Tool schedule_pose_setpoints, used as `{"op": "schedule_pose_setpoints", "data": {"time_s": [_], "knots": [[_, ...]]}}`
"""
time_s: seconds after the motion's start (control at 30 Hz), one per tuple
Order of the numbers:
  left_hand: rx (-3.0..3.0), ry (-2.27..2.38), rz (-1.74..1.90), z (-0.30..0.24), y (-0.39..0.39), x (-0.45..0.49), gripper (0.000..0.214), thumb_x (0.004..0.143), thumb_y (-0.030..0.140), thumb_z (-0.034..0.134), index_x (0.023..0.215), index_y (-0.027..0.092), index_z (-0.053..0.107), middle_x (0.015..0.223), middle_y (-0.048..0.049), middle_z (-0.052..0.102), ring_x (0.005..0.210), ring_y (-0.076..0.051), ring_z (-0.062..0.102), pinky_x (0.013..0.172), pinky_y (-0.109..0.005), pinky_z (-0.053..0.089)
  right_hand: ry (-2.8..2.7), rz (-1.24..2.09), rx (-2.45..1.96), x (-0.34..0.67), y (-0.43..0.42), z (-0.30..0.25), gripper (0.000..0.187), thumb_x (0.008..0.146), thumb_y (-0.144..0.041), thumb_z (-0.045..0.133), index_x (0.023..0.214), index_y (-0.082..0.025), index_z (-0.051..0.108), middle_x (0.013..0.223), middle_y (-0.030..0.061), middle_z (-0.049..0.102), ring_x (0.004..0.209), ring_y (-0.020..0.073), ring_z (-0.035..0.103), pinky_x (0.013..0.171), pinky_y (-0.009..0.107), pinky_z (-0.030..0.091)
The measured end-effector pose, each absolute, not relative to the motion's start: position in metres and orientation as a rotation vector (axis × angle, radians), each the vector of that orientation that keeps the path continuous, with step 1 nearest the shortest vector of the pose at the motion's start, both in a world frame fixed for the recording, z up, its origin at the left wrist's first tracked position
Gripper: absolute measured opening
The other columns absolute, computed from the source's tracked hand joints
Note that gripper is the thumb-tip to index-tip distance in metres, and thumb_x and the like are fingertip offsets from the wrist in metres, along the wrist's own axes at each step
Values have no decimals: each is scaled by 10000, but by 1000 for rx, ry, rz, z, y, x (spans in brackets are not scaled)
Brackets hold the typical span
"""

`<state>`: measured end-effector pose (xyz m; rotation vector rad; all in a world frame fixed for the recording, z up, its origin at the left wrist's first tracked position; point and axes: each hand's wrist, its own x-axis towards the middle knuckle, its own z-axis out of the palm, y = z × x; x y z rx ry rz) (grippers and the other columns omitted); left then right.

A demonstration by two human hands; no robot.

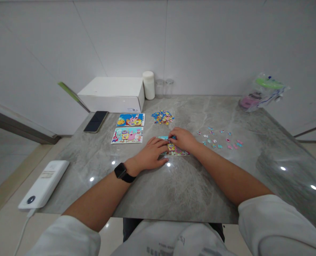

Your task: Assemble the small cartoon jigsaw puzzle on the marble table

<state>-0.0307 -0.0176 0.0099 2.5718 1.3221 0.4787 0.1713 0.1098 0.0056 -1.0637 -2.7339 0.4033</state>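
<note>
puzzle [176, 150], frame centre: part joined, partly hidden. unjoined: loose pieces [220, 146] right of centre, pile [162, 117] above centre. left hand [154, 153] at puzzle's left, thumb and fingers apart; right hand [184, 138] at top, fingers bent, cannot tell grip.

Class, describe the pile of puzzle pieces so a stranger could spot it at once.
On the grey table, find the white bottle at the back, beside the white box. In front of it, slightly right, sits the pile of puzzle pieces. Mostly yellow and blue, it is heaped together, unlike the scattered pieces farther right.
</note>
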Motion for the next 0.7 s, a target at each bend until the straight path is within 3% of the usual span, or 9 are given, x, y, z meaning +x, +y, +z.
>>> {"op": "schedule_pose_setpoints", "data": {"time_s": [0.7], "knots": [[2579, 1379, 406, 12, -22, -25, 459, 970, 413, 671, 1412, 291, 641, 1502, -86, 594, 1427, -324, 484, 1278, -602, 276, -2696, 415, -1162, 159, 99, 3, 154, 976, -215, 657, 1068, -219, 781, 1107, 81, 710, 1063, 217, 641, 938, 297, 462]]}}
